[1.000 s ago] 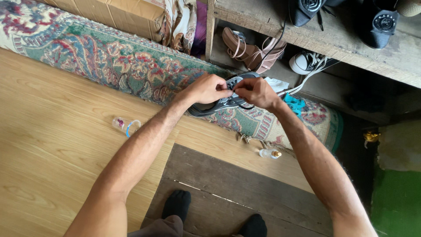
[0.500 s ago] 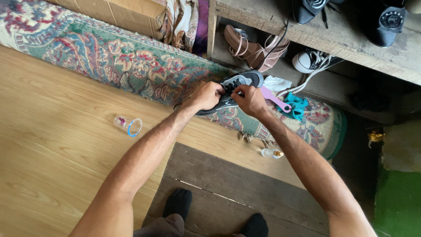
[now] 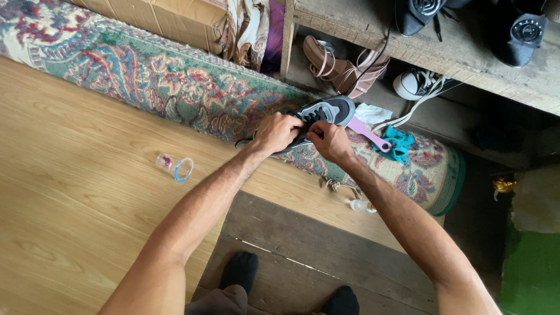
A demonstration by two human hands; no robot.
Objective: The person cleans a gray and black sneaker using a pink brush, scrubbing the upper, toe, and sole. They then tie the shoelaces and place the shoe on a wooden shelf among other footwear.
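We see the left hand (image 3: 279,132) and the right hand (image 3: 328,140) both on a grey sneaker (image 3: 322,115); the fingers of each grip are closed on its black laces; the sneaker lies on a rolled patterned carpet (image 3: 175,87), toe toward the wooden shelf (image 3: 449,55). Just beside the toe lies a pink shoehorn (image 3: 368,133); a small clear cup (image 3: 175,167) lies on the wooden floor (image 3: 76,175), well apart.
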